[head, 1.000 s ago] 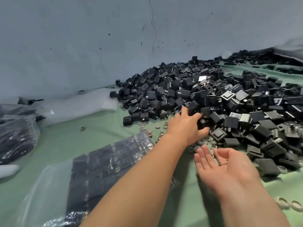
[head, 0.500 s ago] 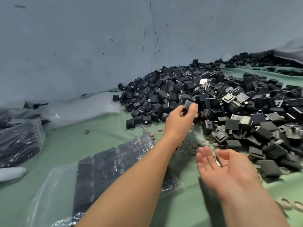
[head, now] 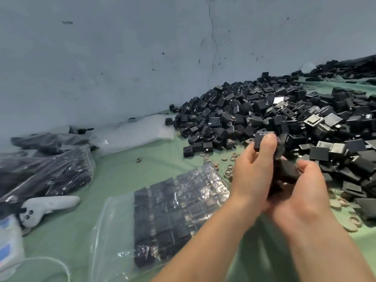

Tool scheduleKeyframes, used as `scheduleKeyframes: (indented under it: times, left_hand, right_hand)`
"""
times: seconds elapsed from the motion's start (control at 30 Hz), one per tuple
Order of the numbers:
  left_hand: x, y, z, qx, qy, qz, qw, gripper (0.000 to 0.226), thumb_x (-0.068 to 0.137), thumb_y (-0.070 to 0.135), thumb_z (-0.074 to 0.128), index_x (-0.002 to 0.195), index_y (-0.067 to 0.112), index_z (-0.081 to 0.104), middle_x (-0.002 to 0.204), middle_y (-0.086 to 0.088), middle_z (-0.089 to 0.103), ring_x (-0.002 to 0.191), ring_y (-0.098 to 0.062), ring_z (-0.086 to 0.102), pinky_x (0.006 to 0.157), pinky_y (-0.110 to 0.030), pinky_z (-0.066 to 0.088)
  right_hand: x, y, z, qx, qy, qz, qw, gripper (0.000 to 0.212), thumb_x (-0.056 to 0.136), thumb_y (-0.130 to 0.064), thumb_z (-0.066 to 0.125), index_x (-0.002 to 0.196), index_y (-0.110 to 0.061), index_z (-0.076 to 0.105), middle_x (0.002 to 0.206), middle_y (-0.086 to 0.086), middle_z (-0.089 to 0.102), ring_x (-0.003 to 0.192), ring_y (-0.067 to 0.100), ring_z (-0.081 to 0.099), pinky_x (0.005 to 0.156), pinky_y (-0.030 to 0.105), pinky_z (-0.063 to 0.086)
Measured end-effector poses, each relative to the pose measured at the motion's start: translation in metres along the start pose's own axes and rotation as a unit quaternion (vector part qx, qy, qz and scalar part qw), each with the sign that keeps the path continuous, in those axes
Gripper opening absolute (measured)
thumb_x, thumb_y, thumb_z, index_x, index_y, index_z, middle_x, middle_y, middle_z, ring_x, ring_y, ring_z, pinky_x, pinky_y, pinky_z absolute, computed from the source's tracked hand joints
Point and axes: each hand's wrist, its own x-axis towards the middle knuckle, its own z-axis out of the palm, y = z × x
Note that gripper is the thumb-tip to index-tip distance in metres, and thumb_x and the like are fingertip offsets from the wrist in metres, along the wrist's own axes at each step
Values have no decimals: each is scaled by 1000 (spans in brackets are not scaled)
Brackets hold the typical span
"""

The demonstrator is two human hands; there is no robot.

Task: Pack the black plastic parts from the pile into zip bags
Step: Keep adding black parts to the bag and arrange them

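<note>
Black plastic parts (head: 284, 119) lie heaped in a wide pile on the green cloth (head: 114, 176) against the grey wall (head: 122, 58), right of centre in the head view. The left hand (head: 252, 176) hovers at the pile's near edge and pinches a single black part (head: 261, 140) between thumb and fingertips. Just to its right, touching it at the heel, the right hand (head: 307, 192) is cupped, with its fingers curled round a dark block (head: 286, 171) of parts; blur hides how many there are. Pale beige rings (head: 228, 166) are scattered on the cloth along the pile's near edge. Left of the arms lies a clear zip bag (head: 114, 231) with black parts laid in flat rows inside. Farther left, filled bags (head: 50, 169) are stacked, with a small grey soft toy (head: 50, 203) just in front of them. Empty clear bags (head: 132, 133) lie by the wall.
</note>
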Motion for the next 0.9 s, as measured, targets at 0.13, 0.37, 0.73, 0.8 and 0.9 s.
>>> scheduleKeyframes:
  times: [0.13, 0.37, 0.73, 0.8, 0.9]
  left_hand:
    - [-26, -2, -3, 0, -4, 34, 999, 37, 92, 49, 56, 98, 14, 66, 84, 3, 68, 76, -6, 63, 72, -21, 52]
    - [-60, 23, -26, -96, 92, 81, 988, 16, 92, 41, 64, 89, 26, 69, 78, 10, 66, 76, -4, 64, 71, -22, 56]
    - [-164, 25, -233, -16, 479, 32, 877, 21, 92, 13, 64, 113, 15, 65, 100, -2, 69, 80, -9, 59, 79, -29, 46]
    - [-175, 9, -255, 11, 520, -9, 854, 26, 92, 7, 64, 118, 7, 61, 93, -6, 67, 72, -13, 58, 72, -28, 49]
    - [-177, -3, -265, -8, 505, -23, 863, 24, 94, 4, 62, 116, 8, 54, 97, -17, 68, 73, -25, 67, 59, -25, 58]
  right_hand:
    - [-6, 6, 7, 8, -8, -18, 1000, 35, 95, -40, 39, 82, -20, 65, 75, 4, 72, 62, 18, 71, 52, 29, 57]
    - [-15, 24, 11, 86, -25, 59, 994, 28, 96, -32, 45, 96, -12, 66, 91, 11, 74, 88, 24, 71, 82, 38, 55]
    - [-31, 71, 38, 48, -58, 159, 984, 32, 95, -27, 52, 99, 0, 69, 103, 20, 72, 94, 33, 70, 70, 38, 61]
    - [-32, 79, 40, 49, -55, 179, 981, 32, 95, -27, 51, 100, 0, 67, 106, 20, 71, 98, 33, 68, 67, 37, 61]
    - [-34, 87, 42, 55, -56, 199, 977, 33, 94, -28, 50, 105, -1, 66, 109, 19, 70, 95, 30, 68, 61, 33, 60]
